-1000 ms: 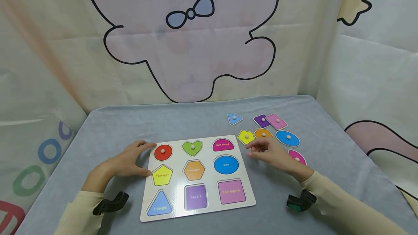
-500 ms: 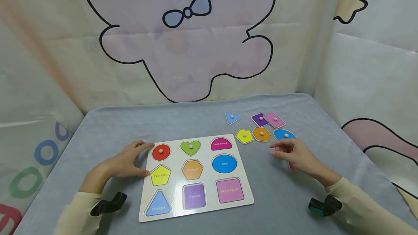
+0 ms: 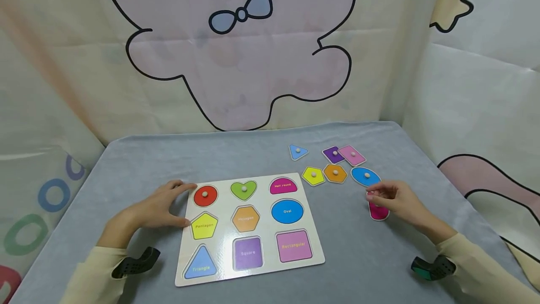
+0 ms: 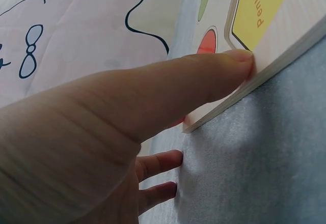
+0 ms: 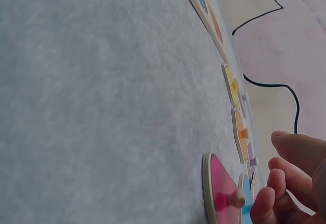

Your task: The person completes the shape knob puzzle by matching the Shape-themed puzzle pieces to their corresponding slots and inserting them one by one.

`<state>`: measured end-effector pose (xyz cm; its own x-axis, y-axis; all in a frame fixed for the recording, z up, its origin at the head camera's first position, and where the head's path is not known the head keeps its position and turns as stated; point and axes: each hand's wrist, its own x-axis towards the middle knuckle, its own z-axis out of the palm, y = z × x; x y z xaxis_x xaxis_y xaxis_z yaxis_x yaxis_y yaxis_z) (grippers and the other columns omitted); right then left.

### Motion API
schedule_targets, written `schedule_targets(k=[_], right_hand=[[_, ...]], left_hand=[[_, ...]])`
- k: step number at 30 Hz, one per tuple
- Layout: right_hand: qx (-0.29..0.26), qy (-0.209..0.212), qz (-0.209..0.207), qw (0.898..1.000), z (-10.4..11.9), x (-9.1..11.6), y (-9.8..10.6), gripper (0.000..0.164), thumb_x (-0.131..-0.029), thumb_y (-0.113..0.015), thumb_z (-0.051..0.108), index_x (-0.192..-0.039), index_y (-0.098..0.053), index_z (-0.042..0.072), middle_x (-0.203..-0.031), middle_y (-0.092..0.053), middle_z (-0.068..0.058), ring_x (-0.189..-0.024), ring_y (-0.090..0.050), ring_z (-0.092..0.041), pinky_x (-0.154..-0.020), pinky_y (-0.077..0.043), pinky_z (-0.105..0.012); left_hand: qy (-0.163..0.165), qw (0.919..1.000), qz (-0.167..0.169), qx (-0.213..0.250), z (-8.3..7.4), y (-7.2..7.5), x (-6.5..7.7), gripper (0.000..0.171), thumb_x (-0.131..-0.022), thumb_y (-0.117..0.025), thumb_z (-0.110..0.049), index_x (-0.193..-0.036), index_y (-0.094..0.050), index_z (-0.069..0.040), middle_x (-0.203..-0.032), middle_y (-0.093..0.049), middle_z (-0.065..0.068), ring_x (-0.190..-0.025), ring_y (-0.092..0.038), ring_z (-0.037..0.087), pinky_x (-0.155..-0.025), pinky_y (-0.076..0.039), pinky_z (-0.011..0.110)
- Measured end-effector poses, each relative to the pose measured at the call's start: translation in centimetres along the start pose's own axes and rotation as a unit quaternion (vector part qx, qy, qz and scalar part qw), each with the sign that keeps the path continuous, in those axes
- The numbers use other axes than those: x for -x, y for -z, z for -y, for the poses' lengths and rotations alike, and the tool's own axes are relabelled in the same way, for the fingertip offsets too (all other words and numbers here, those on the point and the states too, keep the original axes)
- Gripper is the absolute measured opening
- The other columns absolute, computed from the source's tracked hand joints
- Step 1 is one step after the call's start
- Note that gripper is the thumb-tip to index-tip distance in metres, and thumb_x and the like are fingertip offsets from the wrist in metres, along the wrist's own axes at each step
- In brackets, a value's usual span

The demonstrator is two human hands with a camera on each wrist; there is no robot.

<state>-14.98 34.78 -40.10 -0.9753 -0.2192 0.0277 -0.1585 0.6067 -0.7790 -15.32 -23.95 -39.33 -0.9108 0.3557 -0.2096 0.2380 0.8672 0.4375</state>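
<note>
The white shape puzzle board (image 3: pixel 270 269) lies flat on the table. My left hand (image 3: pixel 157 208) rests at its left side; in the left wrist view the straight thumb (image 4: pixel 204 76) presses the board's edge beside the yellow pentagon. My right hand (image 3: pixel 402 203) hovers over a magenta half-round piece (image 3: pixel 378 213), partly covering it. In the right wrist view the thumb and loosely bent fingers are apart, close to the piece's small knob (image 5: pixel 235 199), with nothing between them. A knobbed red circle (image 3: pixel 205 196) and green heart (image 3: pixel 243 189) sit in the board's top row.
Beyond my right hand lie a blue oval (image 3: pixel 363 176), orange hexagon (image 3: pixel 334 178), yellow pentagon (image 3: pixel 312 179) and light blue triangle (image 3: pixel 296 154). A pink rectangle (image 3: pixel 354 158) overlaps a purple square (image 3: pixel 329 156). Grey cloth (image 3: pixel 211 154) covers the table; printed curtains hang behind.
My right hand has moved right, from beside the yellow pentagon and orange hexagon pieces to over the magenta half-round piece. My left hand stays at the board's left edge.
</note>
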Motion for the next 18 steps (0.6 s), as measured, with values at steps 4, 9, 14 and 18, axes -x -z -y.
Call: schedule_targets(k=[4,9,14,18], right_hand=[[0.01,0.01,-0.001,1.0,-0.8,0.5,0.3,0.026,-0.093,-0.071,0.005,-0.115,-0.069,-0.01,-0.079,-0.067,0.005,-0.066,-0.057,-0.012,-0.054,-0.048,-0.021],[0.021,0.019,-0.014,0.999,-1.4,0.8,0.3,0.024,-0.089,-0.074,0.002,-0.11,-0.071,-0.009,-0.074,-0.061,0.007,-0.064,-0.052,-0.007,-0.051,-0.043,-0.02],[0.048,0.0,-0.03,0.998,-1.8,1.0,0.0,0.021,-0.087,-0.077,0.004,-0.104,-0.073,-0.007,-0.071,-0.057,0.007,-0.062,-0.049,-0.004,-0.05,-0.042,-0.019],[0.072,-0.038,-0.04,0.996,-1.6,1.2,-0.3,0.024,-0.088,-0.078,0.01,-0.104,-0.073,-0.007,-0.073,-0.058,0.002,-0.064,-0.048,-0.005,-0.051,-0.043,-0.02]], left_hand=[[0.002,1.0,-0.002,-0.002,0.0,-0.1,0.0,0.093,-0.072,-0.088,-0.041,-0.15,-0.046,-0.015,-0.151,-0.037,0.029,-0.134,-0.038,0.052,-0.1,-0.042,0.075],[0.004,1.0,-0.001,-0.001,0.1,-0.2,0.0,0.093,-0.072,-0.088,-0.041,-0.151,-0.045,-0.015,-0.151,-0.037,0.029,-0.134,-0.038,0.051,-0.1,-0.042,0.075],[0.011,0.9999,0.004,-0.003,0.1,-0.1,-0.1,0.094,-0.072,-0.088,-0.042,-0.151,-0.045,-0.016,-0.152,-0.036,0.029,-0.135,-0.037,0.052,-0.101,-0.041,0.075],[0.017,0.9998,0.007,-0.001,0.0,-0.1,-0.1,0.094,-0.072,-0.088,-0.041,-0.152,-0.044,-0.016,-0.153,-0.034,0.03,-0.135,-0.036,0.052,-0.101,-0.041,0.075]])
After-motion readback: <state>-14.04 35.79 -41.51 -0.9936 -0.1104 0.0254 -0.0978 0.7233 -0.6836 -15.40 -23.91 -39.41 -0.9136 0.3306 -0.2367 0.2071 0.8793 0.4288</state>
